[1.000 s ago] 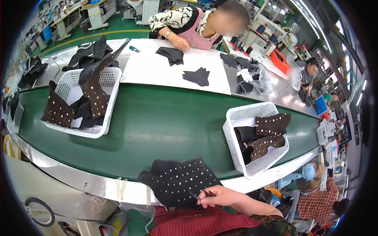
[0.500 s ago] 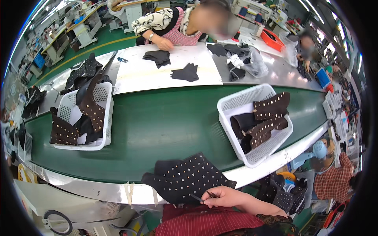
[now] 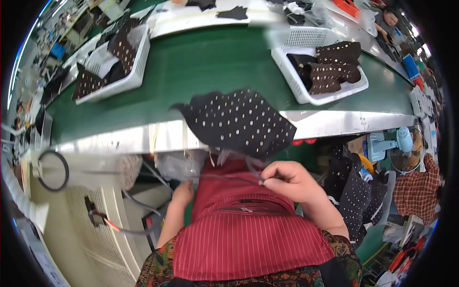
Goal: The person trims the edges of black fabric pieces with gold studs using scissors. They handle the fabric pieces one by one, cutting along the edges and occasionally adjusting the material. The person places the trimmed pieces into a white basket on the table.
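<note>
Working a dark studded boot panel [image 3: 239,122] that's draping over the steel edge of the green conveyor [image 3: 201,67], right in front of the red striped apron [image 3: 248,234]. Right hand [image 3: 291,182] is pinching a thin dark tool or cord against the panel's lower edge, fingers curled tight. Left hand [image 3: 182,192] is reaching down under the edge, touching a clear plastic bag [image 3: 177,165]; can't tell if it's gripping. Looks like next it's needing a steady hold on the panel.
</note>
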### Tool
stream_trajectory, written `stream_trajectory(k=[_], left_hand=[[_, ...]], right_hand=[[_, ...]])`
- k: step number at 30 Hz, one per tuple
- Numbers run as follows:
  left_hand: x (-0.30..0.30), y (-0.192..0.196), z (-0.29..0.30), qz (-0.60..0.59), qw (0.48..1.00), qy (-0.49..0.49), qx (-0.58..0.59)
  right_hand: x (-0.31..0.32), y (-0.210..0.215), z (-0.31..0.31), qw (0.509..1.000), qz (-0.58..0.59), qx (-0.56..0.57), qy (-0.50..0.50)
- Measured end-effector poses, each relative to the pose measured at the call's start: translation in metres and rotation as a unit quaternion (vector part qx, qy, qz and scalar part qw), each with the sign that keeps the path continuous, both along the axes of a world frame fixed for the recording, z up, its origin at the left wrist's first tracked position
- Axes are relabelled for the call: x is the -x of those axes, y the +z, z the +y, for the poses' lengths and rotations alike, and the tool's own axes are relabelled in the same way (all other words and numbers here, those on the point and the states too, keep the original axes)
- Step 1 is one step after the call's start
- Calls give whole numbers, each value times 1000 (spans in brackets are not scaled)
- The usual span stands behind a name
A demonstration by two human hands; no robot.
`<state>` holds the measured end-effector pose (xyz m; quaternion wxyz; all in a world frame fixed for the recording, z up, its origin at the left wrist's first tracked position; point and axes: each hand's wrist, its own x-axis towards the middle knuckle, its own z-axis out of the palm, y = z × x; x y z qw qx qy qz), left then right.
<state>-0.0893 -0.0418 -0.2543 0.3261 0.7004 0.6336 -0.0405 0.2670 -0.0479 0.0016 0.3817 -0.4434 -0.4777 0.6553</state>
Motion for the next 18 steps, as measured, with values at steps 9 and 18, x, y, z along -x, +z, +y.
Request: stream_trajectory(k=[9,18], left_hand=[[-17,132,-5,-31,994,-90,-51],[-128,242,19,-488,844,-222,-3]], right_hand=[[-23,17,-61,977,-13,-204,-65],[-13,46,-78,972,-103,-195,-82]])
